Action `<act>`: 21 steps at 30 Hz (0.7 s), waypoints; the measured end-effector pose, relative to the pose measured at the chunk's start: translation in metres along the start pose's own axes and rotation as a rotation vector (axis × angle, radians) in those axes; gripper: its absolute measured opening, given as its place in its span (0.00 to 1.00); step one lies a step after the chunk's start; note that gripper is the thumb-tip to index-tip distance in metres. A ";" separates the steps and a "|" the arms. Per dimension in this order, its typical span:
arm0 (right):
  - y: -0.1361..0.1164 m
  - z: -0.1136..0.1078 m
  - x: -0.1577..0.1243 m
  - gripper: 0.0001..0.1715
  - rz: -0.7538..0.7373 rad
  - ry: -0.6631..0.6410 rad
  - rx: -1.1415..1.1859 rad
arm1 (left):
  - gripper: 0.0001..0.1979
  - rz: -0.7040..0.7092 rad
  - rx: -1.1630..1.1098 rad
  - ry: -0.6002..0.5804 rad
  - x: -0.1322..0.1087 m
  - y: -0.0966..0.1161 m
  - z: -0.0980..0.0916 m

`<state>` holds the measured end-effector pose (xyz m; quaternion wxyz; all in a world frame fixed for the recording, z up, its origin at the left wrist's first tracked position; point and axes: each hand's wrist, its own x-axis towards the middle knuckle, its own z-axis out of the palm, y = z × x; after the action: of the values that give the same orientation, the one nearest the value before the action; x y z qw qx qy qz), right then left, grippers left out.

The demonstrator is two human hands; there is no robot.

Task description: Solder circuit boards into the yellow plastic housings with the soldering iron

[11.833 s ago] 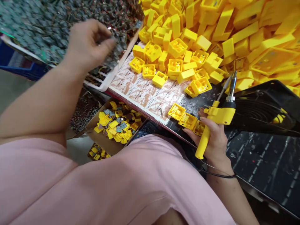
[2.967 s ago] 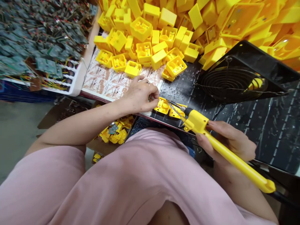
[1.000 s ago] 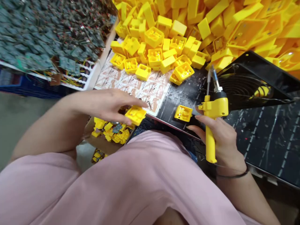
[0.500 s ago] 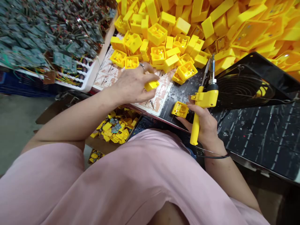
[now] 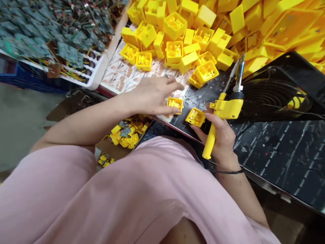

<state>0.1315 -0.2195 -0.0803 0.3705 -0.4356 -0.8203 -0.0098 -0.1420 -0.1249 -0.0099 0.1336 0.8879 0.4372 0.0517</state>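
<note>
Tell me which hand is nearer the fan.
Right. The right hand, gripping the soldering iron, sits just beside the fan; the left hand is farther left, at a housing.

Left hand (image 5: 152, 95) has set a yellow housing (image 5: 175, 103) down.

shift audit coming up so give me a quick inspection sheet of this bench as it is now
Surface: black mat with scuffs; printed sheet at its left.
Job's things: yellow housing and second housing on the near edge; soldering gun, tip up.
Clutter: pile of yellow housings; tray of circuit boards.
Hands: left hand open, thumb at the yellow housing; right hand grips the soldering gun, fingertips by the second housing.
Cables: black cord at the right wrist.
Surroundings: black fan; box of parts below.
</note>
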 end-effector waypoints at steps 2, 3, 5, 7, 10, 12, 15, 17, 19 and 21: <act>0.002 0.000 -0.002 0.36 0.000 0.018 -0.011 | 0.24 -0.100 -0.127 0.167 -0.030 -0.014 -0.005; 0.003 0.000 -0.003 0.37 -0.006 0.027 -0.017 | 0.23 -0.151 -0.190 0.211 -0.047 -0.019 -0.007; 0.006 -0.002 -0.005 0.40 -0.018 0.023 -0.024 | 0.21 -0.217 -0.299 0.164 -0.082 -0.026 -0.007; 0.007 -0.003 -0.005 0.42 -0.031 -0.009 -0.027 | 0.18 -0.264 -0.315 -0.048 -0.111 -0.029 0.008; 0.009 -0.003 -0.005 0.42 -0.044 -0.023 -0.046 | 0.19 -0.407 -0.097 -0.400 -0.137 -0.028 0.061; 0.010 -0.002 -0.005 0.41 -0.050 0.000 -0.066 | 0.20 -0.453 -0.009 -0.467 -0.143 -0.024 0.106; 0.012 0.000 -0.004 0.41 -0.069 0.031 -0.109 | 0.20 -0.456 -0.016 -0.420 -0.141 -0.023 0.163; 0.014 0.001 -0.003 0.41 -0.077 0.044 -0.122 | 0.23 -0.464 -0.028 -0.381 -0.140 -0.026 0.185; 0.016 0.002 -0.002 0.41 -0.091 0.064 -0.126 | 0.25 -0.471 -0.035 -0.372 -0.143 -0.031 0.194; 0.018 0.003 -0.002 0.41 -0.107 0.083 -0.122 | 0.23 -0.486 -0.030 -0.390 -0.150 -0.035 0.193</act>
<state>0.1433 -0.2087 -0.0896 0.3758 -0.4121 -0.8243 -0.0974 -0.2202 -0.2600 -0.2015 0.2364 0.7484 0.6021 -0.1469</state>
